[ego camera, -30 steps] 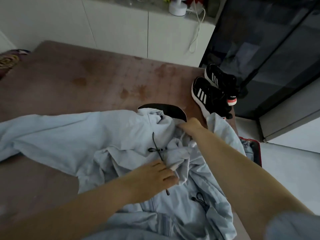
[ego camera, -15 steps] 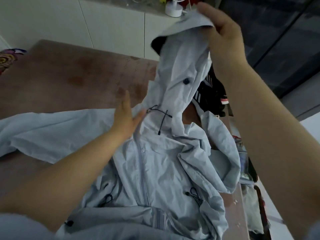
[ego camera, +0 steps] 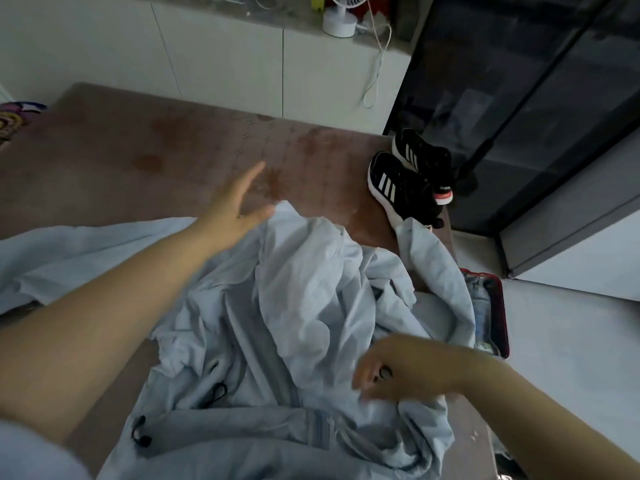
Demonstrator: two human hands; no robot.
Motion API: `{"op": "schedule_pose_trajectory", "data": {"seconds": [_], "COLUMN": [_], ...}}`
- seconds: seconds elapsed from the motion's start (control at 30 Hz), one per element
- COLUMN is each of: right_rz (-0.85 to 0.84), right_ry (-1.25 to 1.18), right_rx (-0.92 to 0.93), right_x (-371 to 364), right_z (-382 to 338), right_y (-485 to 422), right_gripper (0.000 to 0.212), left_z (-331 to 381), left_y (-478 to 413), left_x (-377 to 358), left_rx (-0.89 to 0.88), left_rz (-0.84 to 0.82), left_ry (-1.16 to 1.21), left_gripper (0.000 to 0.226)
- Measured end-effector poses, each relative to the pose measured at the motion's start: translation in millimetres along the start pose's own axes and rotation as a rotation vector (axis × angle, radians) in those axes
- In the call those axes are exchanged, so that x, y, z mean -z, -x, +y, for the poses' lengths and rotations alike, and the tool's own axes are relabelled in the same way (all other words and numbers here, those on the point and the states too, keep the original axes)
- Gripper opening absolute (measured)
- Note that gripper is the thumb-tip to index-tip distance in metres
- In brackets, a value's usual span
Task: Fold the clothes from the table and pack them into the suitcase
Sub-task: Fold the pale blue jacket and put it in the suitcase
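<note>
A pale blue hooded jacket (ego camera: 294, 306) lies crumpled across the brown table (ego camera: 138, 150), its hood folded down onto the chest and one sleeve stretched to the left. My left hand (ego camera: 235, 206) hovers open above the jacket's far edge, fingers spread, holding nothing. My right hand (ego camera: 398, 372) is low over the jacket's right side, fingers curled at the fabric; whether it grips the cloth is unclear. The red-rimmed suitcase (ego camera: 502, 317) lies open on the floor at the table's right, partly hidden by the jacket's other sleeve.
A pair of black sneakers (ego camera: 405, 181) with white stripes sits on the table's far right corner. White cabinets (ego camera: 242, 64) with a small fan (ego camera: 339, 15) stand behind. A dark glass cabinet (ego camera: 519, 116) stands at the right. A patterned cloth (ego camera: 10, 119) shows at the far left.
My right hand let go of the raised hood and dropped to the jacket's right side. The hood now lies folded down on the jacket. My left hand lifted off the collar.
</note>
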State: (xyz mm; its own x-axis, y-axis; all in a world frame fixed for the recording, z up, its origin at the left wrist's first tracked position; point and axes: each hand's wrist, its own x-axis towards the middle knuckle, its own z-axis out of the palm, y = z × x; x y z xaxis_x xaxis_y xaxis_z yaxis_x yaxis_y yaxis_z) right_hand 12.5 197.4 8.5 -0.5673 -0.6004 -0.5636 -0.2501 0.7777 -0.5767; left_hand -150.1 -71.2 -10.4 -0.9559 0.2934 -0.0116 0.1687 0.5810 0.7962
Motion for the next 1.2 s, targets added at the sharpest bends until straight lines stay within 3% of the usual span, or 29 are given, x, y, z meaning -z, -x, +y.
{"op": "schedule_pose_trajectory", "data": {"seconds": [0.1, 0.13, 0.17, 0.27, 0.33, 0.4, 0.5, 0.53, 0.57, 0.63, 0.67, 0.7, 0.77, 0.8, 0.87, 0.93, 1.03, 1.13, 1.2], "right_rz": [0.572, 0.668, 0.705, 0.706, 0.748, 0.8, 0.77, 0.71, 0.622, 0.446, 0.39, 0.364, 0.356, 0.348, 0.331, 0.307, 0.489, 0.988, 1.176], "right_ry": [-0.097, -0.097, -0.091, -0.077, -0.105, -0.127, -0.228, -0.286, -0.357, -0.393, -0.327, -0.242, -0.146, -0.145, -0.174, -0.17, -0.194, -0.392, -0.385], "right_rx": [-0.089, -0.098, -0.098, -0.126, -0.173, -0.239, -0.342, -0.349, -0.347, -0.347, -0.36, -0.365, -0.361, -0.349, -0.354, -0.377, -0.458, -0.543, -0.534], "right_x": [16, 18, 19, 19, 24, 32, 49, 54, 57, 59, 59, 59, 66, 72, 87, 104, 131, 158, 169], "right_z": [-3, -1, 1, 22, 40, 56, 63, 62, 61, 62, 64, 67, 70, 73, 76, 80, 98, 116, 113], "right_y": [-9, -15, -20, -33, -38, -46, -65, -71, -76, -85, -88, -90, -86, -80, -64, -45, -31, -36, -42], "right_gripper": [0.014, 0.015, 0.016, 0.025, 0.031, 0.04, 0.06, 0.066, 0.071, 0.074, 0.068, 0.054, 0.016, 0.026, 0.028, 0.016, 0.009, 0.014, 0.022], "left_z": [9, 8, 4, -4, -6, -1, 24, 29, 31, 16, 4, -10, -40, -55, -74, -82, -75, -45, -23], "left_y": [2, 4, 7, 31, 52, 70, 66, 54, 37, -5, -24, -40, -57, -61, -59, -61, -76, -99, -114], "left_x": [-27, -34, -41, -48, -44, -31, 6, 17, 24, 26, 22, 18, 1, -9, -25, -29, -3, 34, 54], "left_rx": [-0.14, -0.172, -0.187, -0.255, -0.263, -0.126, 0.176, 0.178, 0.122, -0.007, -0.017, 0.018, 0.184, 0.259, 0.283, 0.205, 0.233, 0.157, 0.108], "left_rz": [-0.27, -0.358, -0.445, -0.573, -0.648, -0.834, -1.101, -1.051, -0.892, -0.417, -0.232, -0.153, -0.283, -0.388, -0.469, -0.351, -0.053, 0.241, 0.339], "left_ry": [-0.289, -0.423, -0.549, -0.825, -0.943, -0.934, -0.642, -0.549, -0.467, -0.399, -0.404, -0.438, -0.61, -0.729, -0.928, -0.983, -0.898, -0.773, -0.668], "left_gripper": [0.083, 0.088, 0.083, 0.033, 0.024, 0.028, 0.032, 0.029, 0.026, 0.025, 0.031, 0.044, 0.075, 0.082, 0.065, 0.027, 0.025, 0.024, 0.022]}}
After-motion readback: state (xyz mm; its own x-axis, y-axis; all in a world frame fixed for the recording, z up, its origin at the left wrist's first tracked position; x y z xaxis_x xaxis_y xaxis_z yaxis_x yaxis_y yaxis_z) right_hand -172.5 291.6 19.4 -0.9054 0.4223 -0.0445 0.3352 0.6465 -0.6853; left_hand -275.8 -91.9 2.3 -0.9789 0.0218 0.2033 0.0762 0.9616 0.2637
